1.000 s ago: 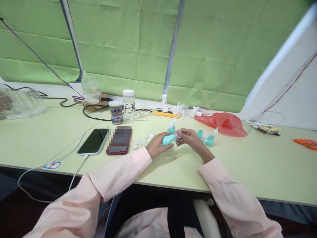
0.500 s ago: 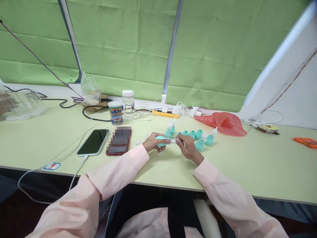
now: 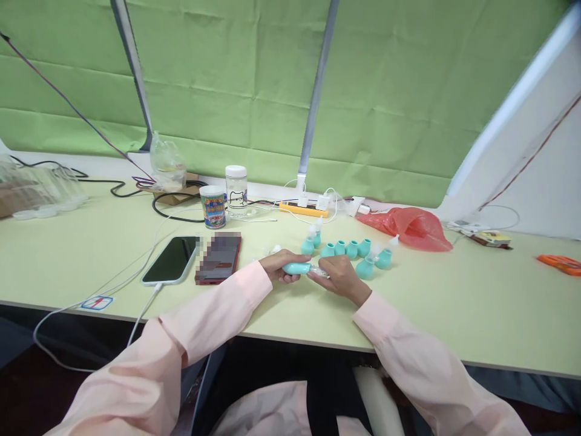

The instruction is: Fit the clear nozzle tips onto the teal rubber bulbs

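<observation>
My left hand (image 3: 278, 266) is closed round a teal rubber bulb (image 3: 296, 267) held sideways just above the pale green table (image 3: 454, 303). My right hand (image 3: 338, 275) pinches the clear tip (image 3: 318, 273) that sticks out of the bulb's right end. Just behind my hands stands a row of several more teal bulbs (image 3: 345, 249); some of them carry clear white tips (image 3: 393, 241). Small loose white parts (image 3: 275, 249) lie left of the row.
A phone on a charging cable (image 3: 170, 259) and a dark red phone (image 3: 219, 257) lie to the left. Behind them stand a printed cup (image 3: 212, 206) and a clear jar (image 3: 236, 189). A yellow power strip (image 3: 303, 208), a red plastic bag (image 3: 408, 226) and an orange object (image 3: 560, 263) sit further back and right.
Both hands have drawn closer to me and lower with the bulb. The bulb has turned flatter, and the row of teal bulbs behind my hands is uncovered.
</observation>
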`<state>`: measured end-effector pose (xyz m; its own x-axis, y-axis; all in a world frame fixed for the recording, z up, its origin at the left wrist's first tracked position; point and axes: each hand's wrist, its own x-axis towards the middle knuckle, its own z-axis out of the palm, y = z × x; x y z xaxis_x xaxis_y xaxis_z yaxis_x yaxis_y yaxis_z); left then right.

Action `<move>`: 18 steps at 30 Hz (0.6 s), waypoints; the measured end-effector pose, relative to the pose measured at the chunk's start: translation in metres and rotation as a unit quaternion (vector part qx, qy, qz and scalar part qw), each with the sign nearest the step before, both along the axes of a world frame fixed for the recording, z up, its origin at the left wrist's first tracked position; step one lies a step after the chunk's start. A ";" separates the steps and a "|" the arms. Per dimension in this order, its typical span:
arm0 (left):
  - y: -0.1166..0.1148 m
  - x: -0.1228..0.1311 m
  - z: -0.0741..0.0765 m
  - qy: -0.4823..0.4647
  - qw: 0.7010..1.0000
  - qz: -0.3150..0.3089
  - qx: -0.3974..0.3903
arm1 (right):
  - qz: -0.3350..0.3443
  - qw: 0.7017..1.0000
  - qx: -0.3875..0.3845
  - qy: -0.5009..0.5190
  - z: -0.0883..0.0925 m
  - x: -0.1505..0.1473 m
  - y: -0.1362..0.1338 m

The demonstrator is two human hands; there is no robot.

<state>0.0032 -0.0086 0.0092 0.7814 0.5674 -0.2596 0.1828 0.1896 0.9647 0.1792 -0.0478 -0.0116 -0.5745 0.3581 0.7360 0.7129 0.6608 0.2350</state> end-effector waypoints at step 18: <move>-0.009 0.009 -0.011 -0.006 0.959 0.152 0.240 | 0.054 0.822 -0.460 0.332 -0.010 -0.014 0.002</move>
<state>0.0125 -0.0178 -0.0020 0.5616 0.8216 0.0977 0.1770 -0.2346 0.9558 0.1648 -0.0459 -0.0217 -0.2211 0.9119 0.3458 0.4073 0.4085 -0.8169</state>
